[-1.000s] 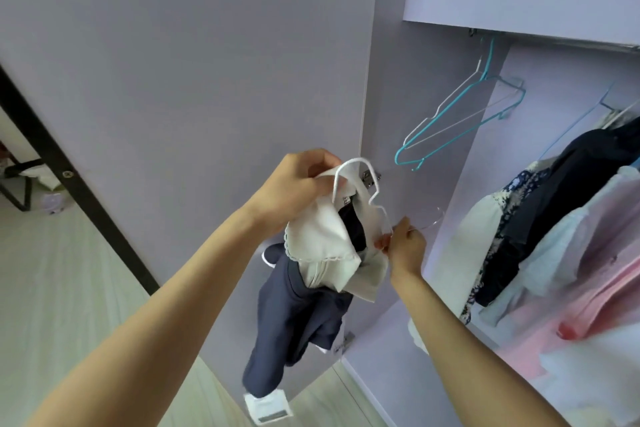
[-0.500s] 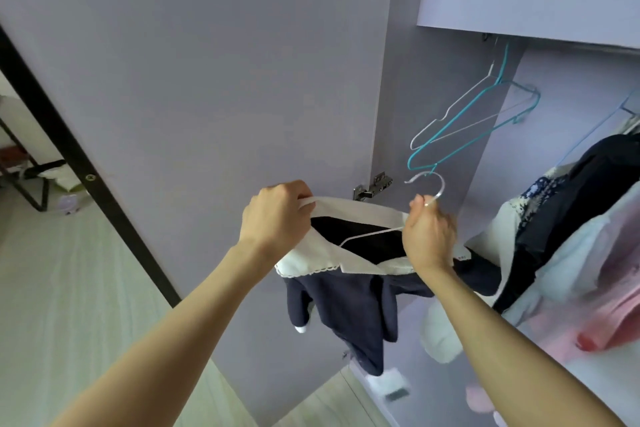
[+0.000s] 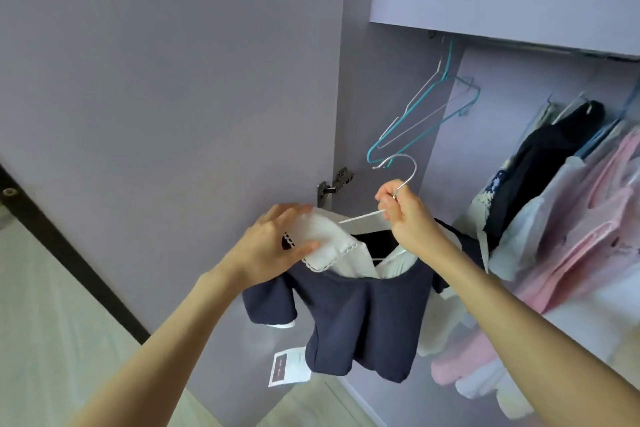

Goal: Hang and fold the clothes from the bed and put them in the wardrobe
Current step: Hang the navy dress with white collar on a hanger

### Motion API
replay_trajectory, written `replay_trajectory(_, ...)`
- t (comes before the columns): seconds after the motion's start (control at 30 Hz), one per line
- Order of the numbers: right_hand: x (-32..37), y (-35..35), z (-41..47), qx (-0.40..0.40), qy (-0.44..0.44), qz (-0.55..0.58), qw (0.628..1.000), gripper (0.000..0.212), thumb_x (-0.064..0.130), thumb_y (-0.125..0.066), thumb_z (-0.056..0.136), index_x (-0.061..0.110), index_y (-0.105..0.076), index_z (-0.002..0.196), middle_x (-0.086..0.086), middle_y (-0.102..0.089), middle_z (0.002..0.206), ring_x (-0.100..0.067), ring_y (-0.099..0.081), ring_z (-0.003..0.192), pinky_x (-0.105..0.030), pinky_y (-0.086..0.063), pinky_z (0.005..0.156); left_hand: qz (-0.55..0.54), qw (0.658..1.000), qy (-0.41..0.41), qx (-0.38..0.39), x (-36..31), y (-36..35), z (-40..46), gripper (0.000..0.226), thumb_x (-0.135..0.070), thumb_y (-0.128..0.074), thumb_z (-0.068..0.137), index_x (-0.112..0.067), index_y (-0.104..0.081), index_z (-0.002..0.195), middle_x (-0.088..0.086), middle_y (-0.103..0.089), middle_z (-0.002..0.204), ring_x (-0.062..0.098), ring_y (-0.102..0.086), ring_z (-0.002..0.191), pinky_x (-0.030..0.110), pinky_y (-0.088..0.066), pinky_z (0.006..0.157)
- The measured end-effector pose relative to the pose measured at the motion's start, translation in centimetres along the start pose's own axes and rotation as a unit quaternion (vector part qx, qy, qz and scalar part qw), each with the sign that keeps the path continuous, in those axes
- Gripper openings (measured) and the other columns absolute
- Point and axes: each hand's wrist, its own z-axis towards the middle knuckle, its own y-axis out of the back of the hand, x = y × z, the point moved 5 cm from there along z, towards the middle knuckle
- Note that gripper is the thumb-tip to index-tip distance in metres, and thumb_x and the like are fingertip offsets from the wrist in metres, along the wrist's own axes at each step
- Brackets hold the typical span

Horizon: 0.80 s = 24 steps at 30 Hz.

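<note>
At center frame, the right hand is gripping the neck of a white wire hanger carrying a small navy top. The left hand is pinching the top's white scalloped collar. Hanging clothes are filling the open wardrobe at right.

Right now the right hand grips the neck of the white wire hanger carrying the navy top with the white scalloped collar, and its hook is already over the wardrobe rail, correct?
Not quite. In the head view the right hand does grip the white wire hanger carrying the navy top, but its hook hangs free in the air, well below the wardrobe rail.
</note>
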Motion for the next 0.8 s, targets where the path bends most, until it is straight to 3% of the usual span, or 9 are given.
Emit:
replay_trajectory(0.1, 1.2, -0.6, -1.3, 0.046, 0.022, -0.016, 0.999, 0.014, 0.013, -0.037, 0.099, 0.021, -0.046, 0.092, 0.007, -0.045, 0.068, -0.025, -0.05, 0.072, -0.032, -0.039, 0.068, 0.015, 0.998, -0.062, -0.024, -2.3, -0.3, 0.9, 0.048, -0.046, -0.054, 0.09, -0.031, -0.047, 0.135, -0.007, -0.038, 0.142, 0.015, -0.037, 0.131, 0.039, -0.031, 0.108)
replay_trajectory(0.17, 2.2, -0.8, -2.1, 0.048, 0.038, -0.006, 0.998, 0.013, 0.011, -0.04, 0.098, 0.017, -0.05, 0.092, 0.007, -0.046, 0.067, -0.026, -0.053, 0.074, -0.03, -0.041, 0.07, 0.07, 0.994, -0.082, 0.036, -3.6, -1.2, 1.7, 0.037, -0.04, -0.05, 0.094, -0.025, -0.055, 0.128, -0.007, -0.051, 0.134, 0.012, -0.045, 0.125, 0.033, -0.035, 0.104)
replay_trajectory(0.23, 2.7, -0.3, -2.5, 0.01, 0.043, 0.017, 0.999, 0.012, 0.009, -0.043, 0.097, 0.013, -0.053, 0.092, 0.004, -0.048, 0.067, -0.026, -0.053, 0.071, -0.026, -0.041, 0.067, 0.066, 0.987, -0.069, 0.127, -4.3, -2.6, 1.8, 0.026, -0.033, -0.047, 0.097, -0.022, -0.066, 0.109, -0.016, -0.066, 0.098, -0.005, -0.057, 0.091, 0.021, -0.042, 0.083)
replay_trajectory(0.27, 2.9, 0.1, -2.7, -0.005, 0.04, 0.027, 0.999, 0.011, 0.009, -0.045, 0.096, 0.015, -0.053, 0.091, 0.004, -0.049, 0.067, -0.025, -0.054, 0.071, -0.023, -0.041, 0.067, 0.045, 0.988, -0.059, 0.138, -4.5, -3.0, 1.7, 0.023, -0.028, -0.047, 0.096, -0.02, -0.068, 0.099, -0.021, -0.062, 0.077, -0.009, -0.054, 0.073, 0.018, -0.04, 0.07)
replay_trajectory(0.37, 2.1, 0.7, -3.3, -0.013, 0.02, 0.0, 1.0, 0.007, 0.015, -0.056, 0.091, 0.012, -0.057, 0.097, 0.014, -0.057, 0.092, -0.016, -0.055, 0.093, -0.022, -0.04, 0.087, 0.048, 0.996, -0.036, 0.058, -4.4, -3.2, 1.4, 0.02, -0.018, -0.05, 0.092, -0.019, -0.067, 0.081, -0.013, -0.051, 0.054, 0.004, -0.046, 0.057, 0.023, -0.03, 0.058)
replay_trajectory(0.47, -0.8, 1.3, -4.1, -0.024, -0.037, -0.232, 0.972, 0.038, 0.033, -0.06, 0.086, 0.02, -0.054, 0.122, 0.006, -0.047, 0.12, -0.018, -0.039, 0.116, -0.033, -0.028, 0.094, 0.066, 0.997, -0.004, -0.041, -3.9, -3.0, 0.5, 0.019, -0.018, -0.05, 0.088, -0.023, -0.065, 0.076, -0.004, -0.051, 0.055, 0.02, -0.041, 0.06, 0.028, -0.03, 0.056)
replay_trajectory(0.57, -2.3, 1.0, -5.1, -0.038, -0.123, -0.301, 0.945, 0.044, 0.041, -0.053, 0.087, 0.02, -0.053, 0.125, -0.006, -0.05, 0.116, -0.027, -0.043, 0.113, -0.036, -0.035, 0.092, 0.102, 0.989, -0.03, -0.106, -4.3, -2.9, -0.2, 0.019, -0.022, -0.049, 0.081, -0.019, -0.058, 0.065, 0.001, -0.036, 0.047, 0.028, -0.032, 0.058, 0.029, -0.028, 0.05)
replay_trajectory(0.63, -2.3, 0.0, -5.2, -0.042, -0.127, -0.307, 0.942, 0.038, 0.03, -0.047, 0.09, 0.013, -0.054, 0.123, -0.011, -0.055, 0.111, -0.031, -0.05, 0.108, -0.035, -0.04, 0.085, 0.118, 0.98, -0.073, -0.144, -4.8, -2.6, -0.7, 0.024, -0.008, -0.056, 0.082, -0.013, -0.049, 0.059, -0.001, -0.027, 0.045, 0.026, -0.026, 0.051, 0.028, -0.027, 0.047)
replay_trajectory(0.8, -0.8, 0.9, -3.9, -0.083, -0.111, -0.25, 0.958, 0.043, 0.009, -0.044, 0.087, 0.009, -0.055, 0.128, -0.013, -0.06, 0.117, -0.033, -0.059, 0.101, -0.034, -0.045, 0.079, 0.2, 0.968, -0.091, -0.123, -5.3, -2.7, -1.7, 0.018, -0.005, -0.048, 0.047, -0.012, -0.058, 0.06, 0.002, -0.04, 0.041, 0.029, -0.037, 0.032, 0.022, -0.02, 0.036)
